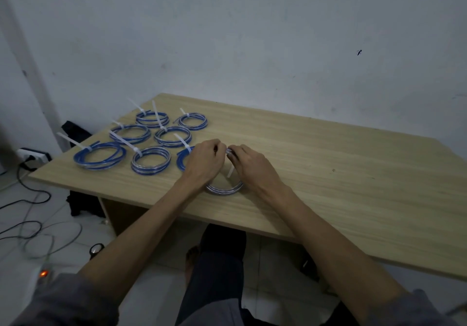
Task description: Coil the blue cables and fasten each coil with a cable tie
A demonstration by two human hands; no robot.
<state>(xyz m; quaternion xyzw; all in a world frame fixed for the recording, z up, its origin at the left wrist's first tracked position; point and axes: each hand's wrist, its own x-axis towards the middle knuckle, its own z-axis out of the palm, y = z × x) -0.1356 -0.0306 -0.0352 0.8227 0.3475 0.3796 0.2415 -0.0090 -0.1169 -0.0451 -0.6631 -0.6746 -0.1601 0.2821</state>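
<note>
- Blue cable coil (223, 188) lies on the wooden table (328, 174), between both wrists.
- Left hand (202, 161) and right hand (249, 162) pinch its far edge with curled fingers, at a white cable tie (230, 172).
- Seven tied coils (151, 160) sit to the left.

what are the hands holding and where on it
Both the left hand and right hand pinch the coil at its far top, where a cable tie hangs.

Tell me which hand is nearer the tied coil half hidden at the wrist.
Left. The left hand lies over that half-hidden coil; the right hand is farther right, apart from it.
</note>
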